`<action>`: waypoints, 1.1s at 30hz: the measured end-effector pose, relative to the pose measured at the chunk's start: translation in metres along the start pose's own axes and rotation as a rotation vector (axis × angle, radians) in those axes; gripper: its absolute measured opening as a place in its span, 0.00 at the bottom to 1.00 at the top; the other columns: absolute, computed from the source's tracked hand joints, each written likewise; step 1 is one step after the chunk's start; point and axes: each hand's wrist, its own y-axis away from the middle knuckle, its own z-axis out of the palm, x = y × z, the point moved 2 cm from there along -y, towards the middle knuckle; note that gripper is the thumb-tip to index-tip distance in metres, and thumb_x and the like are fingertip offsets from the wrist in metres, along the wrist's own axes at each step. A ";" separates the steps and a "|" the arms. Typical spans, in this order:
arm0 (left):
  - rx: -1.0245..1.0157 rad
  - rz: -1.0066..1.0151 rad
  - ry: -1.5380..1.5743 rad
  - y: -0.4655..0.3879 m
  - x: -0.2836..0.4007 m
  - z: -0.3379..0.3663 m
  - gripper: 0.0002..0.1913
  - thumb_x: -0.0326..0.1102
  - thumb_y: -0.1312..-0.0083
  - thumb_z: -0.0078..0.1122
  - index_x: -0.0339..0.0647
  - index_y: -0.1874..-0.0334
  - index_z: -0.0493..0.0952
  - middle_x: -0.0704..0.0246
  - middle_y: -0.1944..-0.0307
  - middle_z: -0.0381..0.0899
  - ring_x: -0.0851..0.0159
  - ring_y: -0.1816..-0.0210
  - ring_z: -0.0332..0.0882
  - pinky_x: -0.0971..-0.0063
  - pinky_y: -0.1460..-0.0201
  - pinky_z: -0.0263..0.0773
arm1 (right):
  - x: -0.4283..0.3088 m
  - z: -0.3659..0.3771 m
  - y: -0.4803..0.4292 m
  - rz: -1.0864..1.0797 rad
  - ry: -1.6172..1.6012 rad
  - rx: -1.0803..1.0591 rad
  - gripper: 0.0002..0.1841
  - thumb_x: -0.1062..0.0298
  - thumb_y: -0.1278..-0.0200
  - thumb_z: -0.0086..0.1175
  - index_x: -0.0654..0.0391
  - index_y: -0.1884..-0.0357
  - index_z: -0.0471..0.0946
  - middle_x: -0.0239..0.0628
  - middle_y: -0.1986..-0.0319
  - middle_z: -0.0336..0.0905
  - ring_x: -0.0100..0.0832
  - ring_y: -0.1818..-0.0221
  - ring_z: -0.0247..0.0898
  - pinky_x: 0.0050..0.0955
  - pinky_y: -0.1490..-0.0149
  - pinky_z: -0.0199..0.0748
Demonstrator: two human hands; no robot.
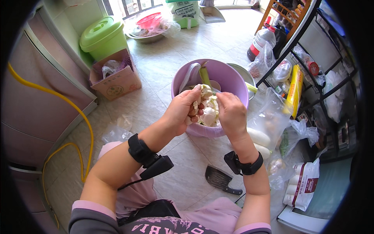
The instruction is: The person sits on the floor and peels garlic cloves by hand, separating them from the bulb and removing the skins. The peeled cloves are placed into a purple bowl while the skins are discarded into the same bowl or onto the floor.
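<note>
My left hand (184, 106) holds a garlic bulb (207, 91) and several loose cloves (194, 108) in its curled fingers. Close by on the right, my right hand (233, 114) has its thumb and fingertips pinched together; whether a bit of peel is between them is too small to tell. Both hands are above a purple plastic bin (233, 73). Inside the bin lie pale vegetable scraps (209, 116), a thick green stalk (205, 76) and a white plastic bag (191, 74). The hands hide part of these contents.
A cleaver (218, 177) lies on the tiled floor near my legs. White radishes (258, 137) and plastic bags (270, 117) are right of the bin. A cardboard box (117, 83) and green lidded bucket (102, 36) stand left. A yellow hose (62, 95) curves down the left side.
</note>
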 end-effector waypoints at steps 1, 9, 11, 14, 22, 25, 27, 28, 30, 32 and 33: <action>-0.024 -0.014 -0.031 0.002 -0.001 0.000 0.19 0.53 0.34 0.43 0.42 0.63 0.72 0.73 0.75 0.70 0.76 0.77 0.67 0.86 0.82 0.60 | 0.004 -0.003 0.000 0.128 -0.100 -0.065 0.11 0.74 0.46 0.51 0.61 0.60 0.77 0.47 0.58 0.73 0.38 0.69 0.74 0.27 0.66 0.72; -0.217 -0.100 -0.161 0.013 0.000 0.001 0.22 0.56 0.35 0.42 0.41 0.63 0.72 0.73 0.77 0.71 0.75 0.78 0.70 0.86 0.83 0.61 | -0.004 -0.010 0.000 0.355 -1.204 -0.544 0.23 0.70 0.42 0.53 0.61 0.43 0.65 0.36 0.58 0.71 0.19 0.65 0.70 0.17 0.64 0.70; -0.223 -0.196 -0.079 0.012 -0.002 0.000 0.23 0.56 0.34 0.41 0.41 0.61 0.72 0.72 0.76 0.72 0.74 0.77 0.72 0.86 0.83 0.61 | -0.003 -0.008 0.001 0.339 -1.128 -0.436 0.19 0.67 0.41 0.53 0.62 0.48 0.68 0.33 0.64 0.72 0.17 0.67 0.69 0.15 0.66 0.69; -0.258 -0.262 0.055 0.012 0.000 -0.004 0.23 0.55 0.34 0.39 0.41 0.56 0.70 0.70 0.75 0.75 0.72 0.75 0.75 0.84 0.83 0.62 | 0.008 -0.009 0.001 0.494 -1.107 -0.277 0.14 0.66 0.40 0.52 0.60 0.54 0.70 0.29 0.70 0.73 0.16 0.70 0.68 0.13 0.69 0.68; -0.279 -0.263 0.036 0.016 0.000 -0.006 0.19 0.44 0.34 0.42 0.38 0.49 0.67 0.66 0.69 0.76 0.70 0.74 0.75 0.86 0.83 0.63 | 0.021 -0.005 0.004 0.682 -1.255 -0.190 0.11 0.63 0.38 0.50 0.58 0.58 0.73 0.26 0.73 0.73 0.15 0.75 0.66 0.15 0.72 0.66; -0.171 -0.176 -0.076 0.009 -0.003 -0.005 0.15 0.38 0.34 0.43 0.36 0.51 0.68 0.67 0.69 0.75 0.71 0.72 0.75 0.87 0.82 0.63 | 0.022 -0.001 0.004 0.702 -1.291 -0.171 0.10 0.63 0.39 0.50 0.58 0.59 0.73 0.27 0.72 0.74 0.16 0.75 0.68 0.15 0.72 0.68; -0.145 -0.143 -0.078 0.002 -0.003 -0.004 0.12 0.36 0.33 0.42 0.38 0.52 0.69 0.69 0.70 0.74 0.73 0.72 0.74 0.88 0.82 0.62 | 0.020 0.000 0.004 0.710 -1.317 -0.160 0.10 0.63 0.39 0.50 0.58 0.60 0.73 0.28 0.72 0.74 0.17 0.74 0.70 0.15 0.72 0.69; -0.140 -0.131 -0.076 -0.003 -0.002 -0.004 0.12 0.36 0.32 0.41 0.39 0.51 0.69 0.69 0.71 0.74 0.73 0.72 0.73 0.88 0.82 0.62 | 0.019 0.000 0.004 0.716 -1.326 -0.158 0.10 0.63 0.39 0.50 0.58 0.60 0.73 0.28 0.72 0.74 0.17 0.74 0.70 0.16 0.72 0.70; -0.142 -0.140 0.011 -0.011 -0.001 -0.004 0.13 0.38 0.31 0.41 0.42 0.50 0.68 0.70 0.71 0.72 0.73 0.73 0.72 0.88 0.82 0.62 | 0.016 -0.001 0.004 0.730 -1.336 -0.148 0.11 0.62 0.38 0.49 0.57 0.58 0.72 0.28 0.71 0.74 0.19 0.74 0.71 0.17 0.71 0.70; -0.095 -0.072 0.022 -0.017 0.000 -0.003 0.12 0.39 0.31 0.39 0.42 0.52 0.69 0.70 0.72 0.72 0.73 0.74 0.71 0.84 0.81 0.62 | 0.011 -0.002 0.006 0.781 -1.317 -0.134 0.13 0.60 0.36 0.46 0.57 0.55 0.71 0.29 0.69 0.74 0.21 0.73 0.72 0.18 0.70 0.69; -0.062 -0.042 0.024 -0.019 -0.001 -0.003 0.12 0.39 0.31 0.39 0.42 0.52 0.70 0.70 0.72 0.72 0.73 0.75 0.71 0.83 0.80 0.62 | 0.008 -0.003 0.006 0.753 -1.356 -0.097 0.14 0.60 0.35 0.46 0.57 0.54 0.70 0.30 0.68 0.74 0.22 0.71 0.72 0.19 0.68 0.70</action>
